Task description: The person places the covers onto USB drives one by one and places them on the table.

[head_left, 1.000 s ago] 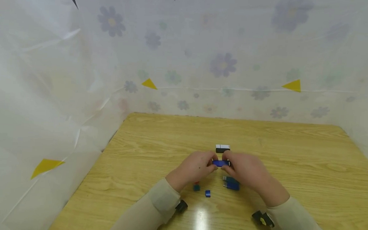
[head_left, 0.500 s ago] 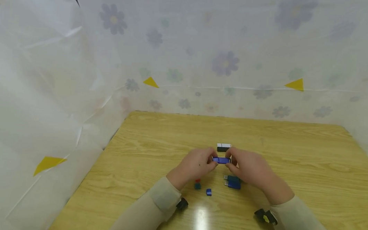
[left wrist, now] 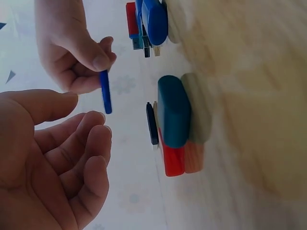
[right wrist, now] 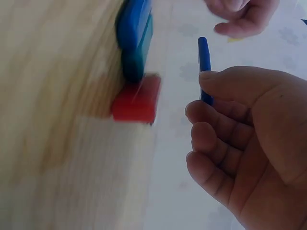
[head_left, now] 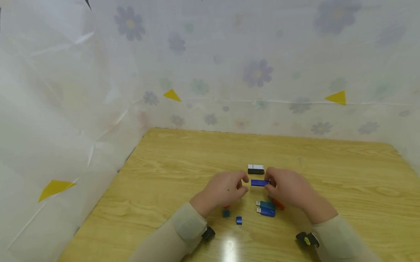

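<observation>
My right hand (head_left: 289, 190) pinches one end of a slim blue USB stick (head_left: 258, 183) between thumb and fingers, above the table. In the right wrist view the stick (right wrist: 204, 57) points away from the thumb. My left hand (head_left: 224, 190) stands just left of the stick's free end, apart from it. Its fingers are loosely bent with nothing between them, as the left wrist view shows. Below my right hand lie a teal USB stick (head_left: 266, 205) and a blue one (head_left: 267, 212), metal plugs bare. A red stick (head_left: 278, 204) is partly hidden behind that hand.
On the wooden table (head_left: 180, 157), a white and black USB stick or pair (head_left: 256, 169) lies beyond the hands. Nearer are a small blue cap (head_left: 239, 220), a teal cap (head_left: 226, 213) and a red cap (left wrist: 173, 160). A flowered sheet (head_left: 213, 68) hangs behind the table.
Both hands held the blue USB stick earlier. Now my left hand has let go, and my right hand has drawn the stick slightly to the right.
</observation>
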`<control>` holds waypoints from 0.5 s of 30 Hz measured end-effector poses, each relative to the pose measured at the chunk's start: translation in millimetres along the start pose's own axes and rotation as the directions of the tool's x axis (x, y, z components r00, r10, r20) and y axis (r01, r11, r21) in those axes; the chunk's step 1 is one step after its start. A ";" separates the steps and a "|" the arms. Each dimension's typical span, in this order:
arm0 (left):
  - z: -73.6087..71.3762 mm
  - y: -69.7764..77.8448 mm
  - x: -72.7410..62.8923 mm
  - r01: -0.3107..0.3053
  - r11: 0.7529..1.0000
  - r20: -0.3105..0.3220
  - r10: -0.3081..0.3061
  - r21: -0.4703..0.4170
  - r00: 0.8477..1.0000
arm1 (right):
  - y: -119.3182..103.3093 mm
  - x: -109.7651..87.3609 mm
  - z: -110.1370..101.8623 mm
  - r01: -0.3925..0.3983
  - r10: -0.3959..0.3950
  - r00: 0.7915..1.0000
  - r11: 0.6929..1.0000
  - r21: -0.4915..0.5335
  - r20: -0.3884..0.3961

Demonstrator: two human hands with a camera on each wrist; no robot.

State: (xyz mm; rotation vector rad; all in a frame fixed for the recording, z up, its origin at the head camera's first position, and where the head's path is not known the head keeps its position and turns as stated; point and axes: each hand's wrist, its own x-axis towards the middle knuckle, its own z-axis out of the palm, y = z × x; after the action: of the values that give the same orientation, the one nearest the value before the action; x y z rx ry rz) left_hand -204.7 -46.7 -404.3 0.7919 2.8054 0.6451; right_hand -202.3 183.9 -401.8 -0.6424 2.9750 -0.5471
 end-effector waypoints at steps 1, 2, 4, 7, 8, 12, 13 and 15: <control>0.3 0.0 -0.1 0.004 1.000 0.005 -0.004 -0.002 1.000 | 2.1 2.0 -0.8 0.003 -0.003 1.000 1.000 0.001 0.008; 0.4 0.1 -0.3 0.008 1.000 0.008 -0.008 -0.004 1.000 | 4.3 4.4 -1.4 0.007 -0.007 1.000 1.000 0.001 0.013; 0.5 0.2 -0.5 0.011 1.000 0.015 -0.011 -0.007 1.000 | 8.7 10.3 -1.7 0.007 -0.006 1.000 1.000 -0.006 0.021; 0.6 -0.5 -1.2 0.006 1.000 0.020 -0.006 -0.002 1.000 | 13.3 19.9 -1.4 0.025 -0.024 0.999 0.999 -0.031 0.036; 0.5 -0.8 -1.5 0.005 1.000 0.022 -0.005 0.002 1.000 | 14.3 23.0 -0.8 0.029 -0.027 0.999 0.999 -0.041 0.044; -0.4 -1.7 -2.5 -0.006 1.000 0.034 0.005 0.012 0.999 | 14.7 32.1 1.8 0.028 -0.021 0.995 0.997 -0.073 0.096; -0.6 -1.7 -2.6 -0.011 1.000 0.035 0.010 0.018 0.999 | 14.5 33.6 2.7 0.021 -0.012 0.994 0.996 -0.083 0.106; -1.3 -1.2 -2.6 -0.021 1.000 0.037 0.020 0.023 0.999 | 13.5 35.7 3.5 0.013 -0.001 0.993 0.995 -0.102 0.116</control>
State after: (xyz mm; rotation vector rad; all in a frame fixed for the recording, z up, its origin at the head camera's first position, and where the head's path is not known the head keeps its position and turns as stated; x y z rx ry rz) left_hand -203.4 -49.5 -403.6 0.8298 2.7799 0.5953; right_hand -239.7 179.7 -408.9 -0.6688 2.9072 -0.3463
